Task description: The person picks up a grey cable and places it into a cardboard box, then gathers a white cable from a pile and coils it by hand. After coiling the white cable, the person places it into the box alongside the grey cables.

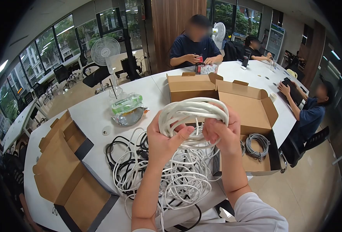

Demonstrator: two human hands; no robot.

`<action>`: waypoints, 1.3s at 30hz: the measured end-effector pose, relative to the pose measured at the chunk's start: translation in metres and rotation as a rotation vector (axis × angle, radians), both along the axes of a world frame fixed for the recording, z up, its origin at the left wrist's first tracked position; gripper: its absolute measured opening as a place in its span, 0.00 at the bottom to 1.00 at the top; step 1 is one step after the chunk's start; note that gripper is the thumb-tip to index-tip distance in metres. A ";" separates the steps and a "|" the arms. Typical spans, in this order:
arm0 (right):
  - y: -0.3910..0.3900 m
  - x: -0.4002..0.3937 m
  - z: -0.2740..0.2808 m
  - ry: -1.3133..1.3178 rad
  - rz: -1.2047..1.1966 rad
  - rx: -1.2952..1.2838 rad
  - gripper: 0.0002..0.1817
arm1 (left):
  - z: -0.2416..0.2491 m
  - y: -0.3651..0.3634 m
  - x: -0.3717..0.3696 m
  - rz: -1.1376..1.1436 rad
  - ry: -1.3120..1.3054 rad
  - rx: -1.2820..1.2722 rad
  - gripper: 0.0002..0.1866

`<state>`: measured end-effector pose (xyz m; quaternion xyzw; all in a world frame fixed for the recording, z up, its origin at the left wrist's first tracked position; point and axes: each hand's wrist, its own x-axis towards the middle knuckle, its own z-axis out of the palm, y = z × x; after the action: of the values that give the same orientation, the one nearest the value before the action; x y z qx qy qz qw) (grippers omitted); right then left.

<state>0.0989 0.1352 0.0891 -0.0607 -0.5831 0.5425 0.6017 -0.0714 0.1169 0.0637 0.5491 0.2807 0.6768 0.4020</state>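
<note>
A coiled white cable is held up in front of me between both hands. My left hand grips the coil's left side, the thumb pointing inward. On the other side my right hand has its fingers curled through and around the loops. Below the hands lies a tangled pile of white cables mixed with black cables, partly hidden by my forearms. Coiled grey cable rests inside the open cardboard box to the right of my right hand.
Open cardboard boxes stand at the left, with another box at the back. A green-and-white package lies on the white table. A person across the table handles small packs; another person sits at the right.
</note>
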 end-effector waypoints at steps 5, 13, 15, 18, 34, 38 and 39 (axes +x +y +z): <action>-0.002 -0.019 0.003 0.067 0.014 -0.196 0.15 | 0.001 -0.003 -0.003 -0.212 -0.288 -0.046 0.19; 0.010 -0.036 -0.012 -0.066 -0.032 -0.056 0.22 | 0.017 -0.014 -0.022 -0.231 -0.378 -0.125 0.12; 0.011 -0.038 -0.017 -0.156 0.013 0.011 0.31 | 0.011 -0.009 -0.028 -0.210 -0.442 -0.059 0.14; 0.018 -0.052 -0.028 -0.060 -0.057 -0.098 0.32 | 0.008 -0.003 -0.037 -0.170 -0.632 -0.037 0.16; 0.024 -0.031 -0.014 0.100 -0.110 -0.391 0.15 | 0.001 0.010 -0.013 -0.093 -0.779 -0.246 0.21; 0.024 -0.028 -0.013 0.166 -0.116 -0.395 0.14 | -0.004 0.004 0.011 -0.151 -0.459 -0.226 0.19; 0.023 -0.027 -0.011 0.144 -0.133 -0.381 0.14 | -0.004 0.004 0.013 -0.159 -0.503 -0.248 0.16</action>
<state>0.0722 0.1580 0.0784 -0.1727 -0.4202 0.6050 0.6539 -0.0582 0.1211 0.0602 0.3309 0.2088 0.7185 0.5750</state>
